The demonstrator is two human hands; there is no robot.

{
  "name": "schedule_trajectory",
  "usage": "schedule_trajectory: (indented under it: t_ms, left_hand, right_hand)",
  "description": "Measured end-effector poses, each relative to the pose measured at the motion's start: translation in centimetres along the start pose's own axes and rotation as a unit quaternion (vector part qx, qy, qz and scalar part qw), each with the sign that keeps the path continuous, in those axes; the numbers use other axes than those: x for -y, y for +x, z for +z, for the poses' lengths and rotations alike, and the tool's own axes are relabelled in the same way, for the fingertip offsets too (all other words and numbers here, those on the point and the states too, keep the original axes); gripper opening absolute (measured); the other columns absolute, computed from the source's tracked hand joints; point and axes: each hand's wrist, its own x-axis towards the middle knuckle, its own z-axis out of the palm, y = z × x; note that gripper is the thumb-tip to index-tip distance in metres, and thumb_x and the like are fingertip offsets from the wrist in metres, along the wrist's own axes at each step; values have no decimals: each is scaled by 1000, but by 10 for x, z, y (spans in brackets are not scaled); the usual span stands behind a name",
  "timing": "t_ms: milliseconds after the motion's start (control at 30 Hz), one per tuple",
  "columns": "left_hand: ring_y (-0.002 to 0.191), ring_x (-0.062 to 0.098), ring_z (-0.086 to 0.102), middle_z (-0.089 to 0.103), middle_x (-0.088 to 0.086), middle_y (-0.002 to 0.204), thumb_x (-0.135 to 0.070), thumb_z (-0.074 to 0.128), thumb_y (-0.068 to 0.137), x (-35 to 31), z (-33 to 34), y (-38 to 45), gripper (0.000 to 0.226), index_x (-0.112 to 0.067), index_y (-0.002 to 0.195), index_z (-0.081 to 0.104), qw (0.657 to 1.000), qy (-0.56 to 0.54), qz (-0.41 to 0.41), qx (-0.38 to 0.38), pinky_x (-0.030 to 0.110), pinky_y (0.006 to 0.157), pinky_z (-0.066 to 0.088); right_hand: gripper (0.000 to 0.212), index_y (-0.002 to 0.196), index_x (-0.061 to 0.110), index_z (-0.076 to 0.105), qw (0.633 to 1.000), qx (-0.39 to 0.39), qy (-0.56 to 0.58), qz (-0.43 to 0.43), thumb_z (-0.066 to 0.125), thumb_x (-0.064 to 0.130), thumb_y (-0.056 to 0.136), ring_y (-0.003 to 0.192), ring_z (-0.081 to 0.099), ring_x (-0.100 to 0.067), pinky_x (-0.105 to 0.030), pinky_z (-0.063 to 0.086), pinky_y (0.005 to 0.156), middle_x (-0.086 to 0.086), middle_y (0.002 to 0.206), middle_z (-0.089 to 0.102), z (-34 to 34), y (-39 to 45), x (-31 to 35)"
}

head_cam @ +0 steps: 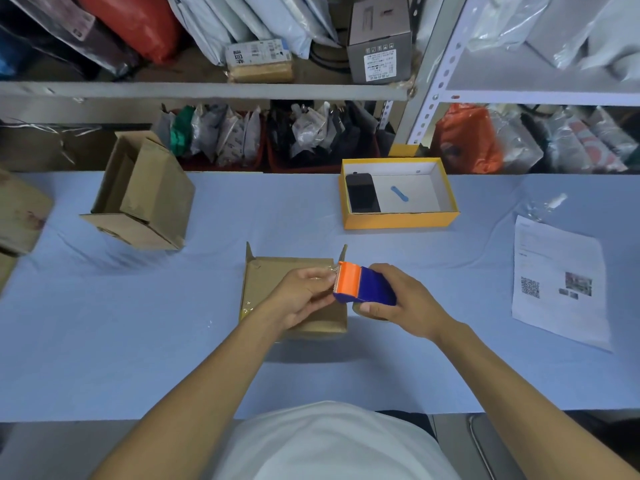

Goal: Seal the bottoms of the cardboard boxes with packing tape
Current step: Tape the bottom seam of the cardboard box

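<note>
A small cardboard box [273,282] lies on the blue table in front of me with its flaps folded shut. Clear tape shows along its left side. My right hand [403,301] grips a blue tape dispenser [370,285] with an orange cutter, held just above the box's right edge. My left hand [301,294] lies over the box top and pinches the clear tape end at the orange cutter. Much of the box's right half is hidden under my hands.
Another cardboard box [145,199] with open flaps stands at the back left, and part of one more [19,213] sits at the left edge. A yellow tray box [398,220] holding a dark phone is behind. A printed sheet [561,282] lies right. Shelves rise beyond the table.
</note>
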Motion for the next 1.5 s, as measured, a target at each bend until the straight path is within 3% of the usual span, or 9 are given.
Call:
schedule_trajectory:
  t_ms: [133,300,400,533,767,933,1167,1333,1500]
  left_hand:
    - [89,17,72,75,7,94,-2,66,90,-2,0,-3,12,-10,97,72,1000,23,-10,-9,24,66,57]
    - [95,20,71,75,11,99,-13,55,99,-4,2,-7,17,-6,102,70,1000,10,-3,10,28,76,58]
    - [85,14,70,74,5,89,-18,59,97,-6,4,-9,15,-11,93,71,998,56,13,22,24,72,56]
    - [73,9,70,72,3,87,-9,62,95,-8,3,-4,10,-9,91,71,991,126,26,-32,19,64,56]
    - [80,16,73,75,11,93,-2,68,88,-12,-4,-3,10,-7,97,73,996,81,-39,-18,24,65,56]
    - [70,15,72,73,6,80,-2,81,73,-5,6,1,16,-15,77,73,930,312,95,-168,26,62,60]
    - [55,15,70,72,4,64,-3,83,70,2,7,4,19,-14,62,72,913,333,104,-209,29,62,61]
    - [57,12,69,70,-1,56,-11,81,72,-1,-1,9,16,-16,59,73,897,375,99,-214,34,70,61]
    - [67,21,72,70,1,56,-7,77,68,-4,-3,8,17,-14,54,71,889,392,81,-222,41,71,61]
  right_hand:
    - [69,134,33,39,1000,3,23,2,72,58,79,112,54,-14,-33,57,85,13,129,52,1,-2,3]
    - [68,134,33,39,1000,-11,6,5,73,55,80,111,55,-13,-30,57,84,14,128,52,1,-2,1]
    - [69,135,32,40,1000,-18,-25,-4,74,54,80,110,55,-13,-31,56,84,11,129,52,-1,-2,-2]
    - [70,136,29,40,997,-24,-75,-21,71,57,80,106,55,-13,-31,55,84,8,128,54,0,-1,-4]
    - [68,132,39,38,1000,-17,-14,-12,75,57,78,108,55,-11,-27,56,82,15,127,52,2,-1,-6]
    - [71,134,30,43,997,-29,-63,-22,76,55,77,103,56,-12,-28,54,83,11,125,56,3,2,-5]
    - [72,137,34,44,993,16,-115,-12,76,55,77,105,58,-16,-33,53,87,8,119,59,-15,5,-25]
    - [70,136,36,46,996,5,-88,4,80,47,76,101,58,-18,-39,55,85,3,115,61,-21,10,-36]
    - [71,136,35,47,998,27,-54,8,82,45,75,103,59,-16,-36,56,86,8,119,62,-16,12,-39]
